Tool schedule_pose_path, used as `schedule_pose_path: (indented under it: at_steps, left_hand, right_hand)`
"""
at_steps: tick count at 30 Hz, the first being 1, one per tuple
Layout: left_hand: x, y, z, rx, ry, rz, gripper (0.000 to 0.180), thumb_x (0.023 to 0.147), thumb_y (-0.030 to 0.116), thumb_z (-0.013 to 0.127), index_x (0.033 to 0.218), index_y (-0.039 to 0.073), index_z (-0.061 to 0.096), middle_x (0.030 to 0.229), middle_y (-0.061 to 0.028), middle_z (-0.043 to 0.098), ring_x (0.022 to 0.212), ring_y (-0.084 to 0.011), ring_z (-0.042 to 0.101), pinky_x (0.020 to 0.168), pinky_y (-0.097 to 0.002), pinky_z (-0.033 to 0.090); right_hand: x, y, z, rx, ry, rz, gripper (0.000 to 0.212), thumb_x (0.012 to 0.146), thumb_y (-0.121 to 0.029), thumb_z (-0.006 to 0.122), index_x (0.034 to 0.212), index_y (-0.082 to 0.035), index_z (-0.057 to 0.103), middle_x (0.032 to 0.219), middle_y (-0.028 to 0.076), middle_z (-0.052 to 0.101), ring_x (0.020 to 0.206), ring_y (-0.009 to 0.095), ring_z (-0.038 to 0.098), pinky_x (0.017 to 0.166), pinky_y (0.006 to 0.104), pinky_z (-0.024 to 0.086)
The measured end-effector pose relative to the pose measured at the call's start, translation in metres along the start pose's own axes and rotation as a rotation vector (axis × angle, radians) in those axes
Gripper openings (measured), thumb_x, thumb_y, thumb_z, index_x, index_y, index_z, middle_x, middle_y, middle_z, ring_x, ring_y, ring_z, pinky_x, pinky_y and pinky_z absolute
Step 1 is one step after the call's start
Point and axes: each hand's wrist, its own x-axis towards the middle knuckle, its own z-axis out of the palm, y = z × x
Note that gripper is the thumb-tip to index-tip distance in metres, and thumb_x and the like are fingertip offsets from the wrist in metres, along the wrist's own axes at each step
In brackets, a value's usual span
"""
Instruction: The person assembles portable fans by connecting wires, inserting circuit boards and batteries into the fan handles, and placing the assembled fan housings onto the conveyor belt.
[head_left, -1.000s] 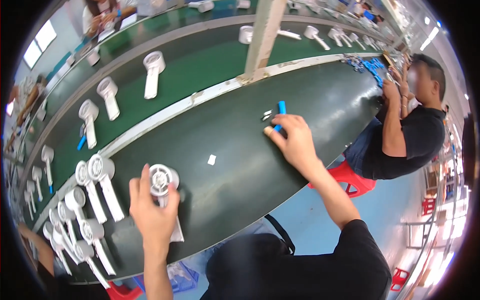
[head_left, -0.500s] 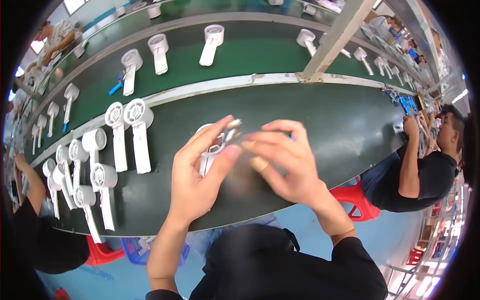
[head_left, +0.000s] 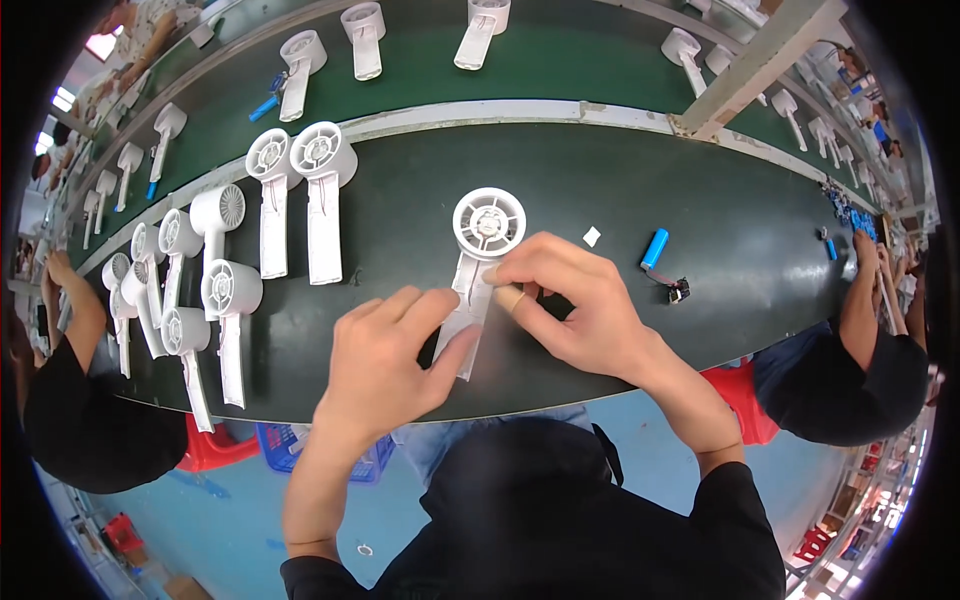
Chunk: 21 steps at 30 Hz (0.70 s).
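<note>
Parting thumb and forefinger of the left hand (head_left: pixel 385 355) in a moderate gap, reaching over the lower part of a handle (head_left: pixel 466 310), seemingly steadying it. Bunching the fingertips of the right hand (head_left: pixel 580 310) narrowly at the top of the same handle, just below the fan head; not telling for sure of any small part pinched there. Lying between the hands on the dark desk (head_left: pixel 400 200), with head away from the body: the white handheld fan (head_left: pixel 486 232), showing a pale inner channel.

Working lower now, having dropped from above the fan head half a second ago; judging by that, turning attention from the head to the handle channel. No longer covering the blue battery (head_left: pixel 655 248) with the right hand, but leaving it aside to the right, wired to a small circuit board (head_left: pixel 679 290); so apparently dealing with the fan alone at this moment.

Lying near the right hand, beyond the knuckles: a white paper square (head_left: pixel 592 237). Crowding the left side of the desk: more white fans (head_left: pixel 232 288). Running past the pale rail (head_left: pixel 480 112), farther out: a green belt (head_left: pixel 570 80), carrying similar fans. Sitting at the right end: a co-worker (head_left: pixel 850 380) in dark clothing.
</note>
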Motion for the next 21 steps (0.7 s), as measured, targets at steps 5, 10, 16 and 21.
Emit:
schedule_pose_path:
  at_steps: [5,10,16,21]
  left_hand:
    - [-0.003,-0.006,0.016,-0.086,0.082,-0.069,0.009,0.086,0.006,0.073,0.093,0.003,0.068,0.068,-0.0021,0.059,0.055,-0.0081,0.047,0.049,-0.0258,0.035]
    - [0.004,-0.01,0.009,-0.387,0.033,-0.369,0.009,0.094,0.009,0.067,0.091,0.0,0.068,0.068,0.0023,0.059,0.057,-0.0021,0.045,0.049,-0.0221,0.032]
    - [0.018,-0.016,-0.002,-0.99,-0.158,-0.782,0.025,0.1,0.017,0.058,0.08,0.002,0.062,0.055,0.0083,0.04,0.047,0.0002,0.028,0.044,-0.0223,0.017]
    - [0.012,-0.017,-0.003,-1.077,-0.231,-0.727,0.016,0.1,0.014,0.055,0.096,0.001,0.062,0.061,0.0065,0.039,0.053,-0.0022,0.031,0.048,-0.0216,0.022]
  right_hand:
    - [0.003,-0.001,0.013,-0.054,-0.024,0.0,0.023,0.084,0.005,0.068,0.106,-0.003,0.07,0.101,0.007,0.068,0.065,0.013,0.061,0.056,0.0256,0.05]
    - [0.008,0.01,0.027,-0.243,0.012,-0.163,0.02,0.084,-0.003,0.073,0.103,-0.005,0.07,0.097,0.004,0.07,0.066,0.017,0.067,0.055,0.028,0.053]
    - [0.005,0.018,0.039,-0.323,0.146,-0.203,0.019,0.081,-0.007,0.076,0.098,-0.008,0.07,0.093,0.002,0.069,0.067,0.018,0.068,0.055,0.0293,0.054]
    - [0.004,0.019,0.038,-0.492,0.191,-0.28,0.024,0.073,-0.005,0.078,0.094,-0.012,0.069,0.089,-0.001,0.066,0.064,0.015,0.066,0.052,0.0281,0.053]
